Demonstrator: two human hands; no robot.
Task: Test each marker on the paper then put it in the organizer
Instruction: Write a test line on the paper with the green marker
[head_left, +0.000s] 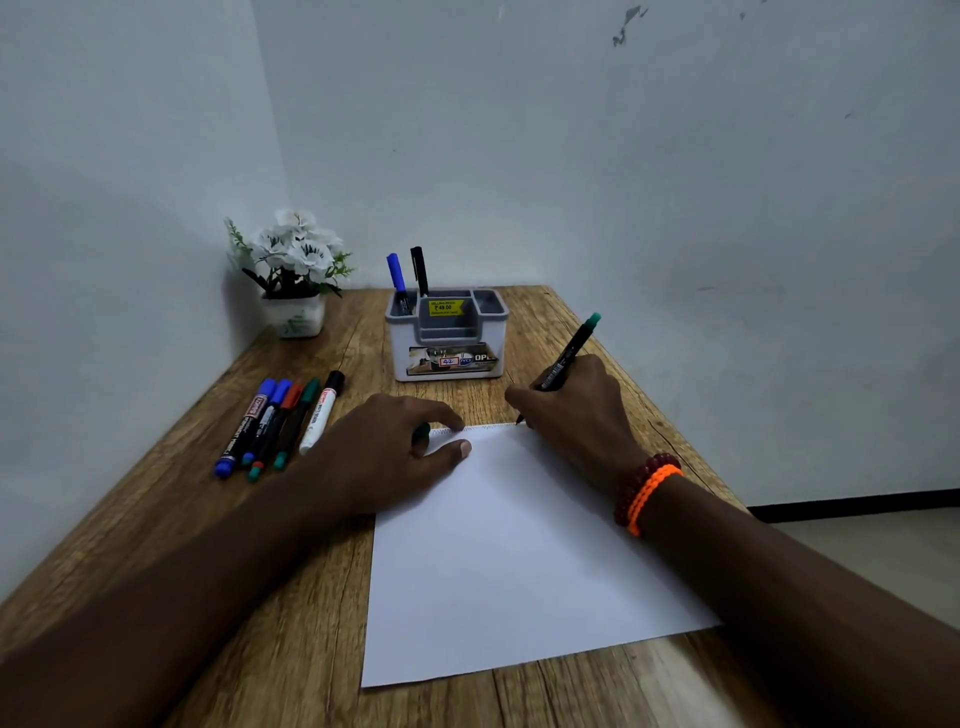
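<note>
A white sheet of paper (519, 561) lies on the wooden desk. My right hand (576, 410) grips a black marker with a green end (569, 353), its tip touching the paper's far edge, where a faint zigzag line runs. My left hand (395, 447) rests on the paper's far left corner and holds a green cap (422, 434) in its curled fingers. A grey and white organizer (448, 338) stands behind the paper with a blue marker (396, 275) and a black marker (420, 270) upright in its left compartment. Several capped markers (280, 421) lie in a row to the left.
A white pot of white flowers (293, 275) stands in the desk's far left corner against the walls. The desk's right edge (691, 457) runs close past my right wrist, with floor beyond it.
</note>
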